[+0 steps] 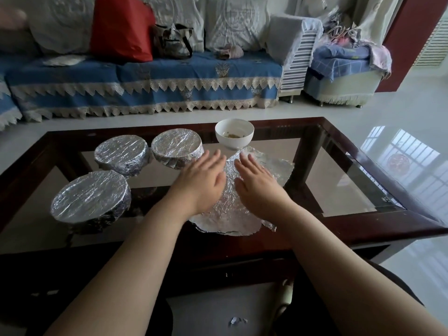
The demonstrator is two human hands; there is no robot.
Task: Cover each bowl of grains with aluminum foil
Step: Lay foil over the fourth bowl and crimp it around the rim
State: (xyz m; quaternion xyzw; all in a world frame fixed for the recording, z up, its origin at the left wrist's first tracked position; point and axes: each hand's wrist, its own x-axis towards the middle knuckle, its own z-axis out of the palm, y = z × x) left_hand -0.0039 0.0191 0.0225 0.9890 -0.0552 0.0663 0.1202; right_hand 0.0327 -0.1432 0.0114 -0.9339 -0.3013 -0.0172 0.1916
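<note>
Foil sheet lies crinkled and flat on the glass-topped table, its near edge reaching the dark wooden frame. Both hands press it with straight fingers: left hand and right hand, side by side. Bare glass stretches to the right. Just beyond the sheet stands an uncovered white bowl holding a few grains. Three foil-wrapped bowls cluster at left.

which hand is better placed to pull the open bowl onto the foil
Right, probably. The right hand lies flat on the foil sheet, fingertips just short of the uncovered white bowl; the left hand sits nearer the covered bowls.
</note>
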